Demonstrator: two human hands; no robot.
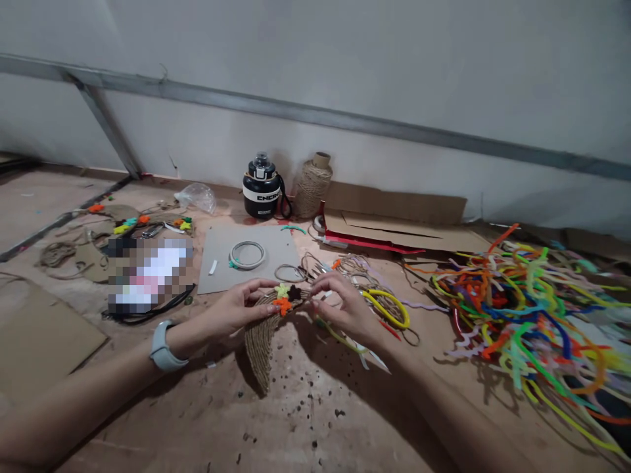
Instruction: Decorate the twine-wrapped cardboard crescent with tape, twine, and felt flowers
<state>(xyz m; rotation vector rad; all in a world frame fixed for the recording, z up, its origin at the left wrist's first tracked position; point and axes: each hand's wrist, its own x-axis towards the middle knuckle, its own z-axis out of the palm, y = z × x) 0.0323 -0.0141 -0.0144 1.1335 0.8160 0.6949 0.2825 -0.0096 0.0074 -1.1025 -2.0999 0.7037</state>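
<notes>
My left hand (246,303) grips a curved, crescent-like piece wrapped in brown twine (261,351), its tip hanging down over the table. On the upper part of this piece sit small flowers: a yellow-green one (281,292), an orange one (282,305) and a dark brown one (294,293). My right hand (342,303) is closed at the piece's right end, thumb and fingertips pinched together there. Whether those fingertips hold the twine or something finer is too small to tell. A yellow looped strand (389,309) lies just beyond my right wrist.
Coloured pipe cleaners (532,322) are heaped at right. A black bottle (261,190), a twine spool (314,187) and cardboard strips (389,223) stand along the wall. A ring (247,255) rests on a grey board (217,246). Twine pieces and a cardboard sheet (44,335) lie at left.
</notes>
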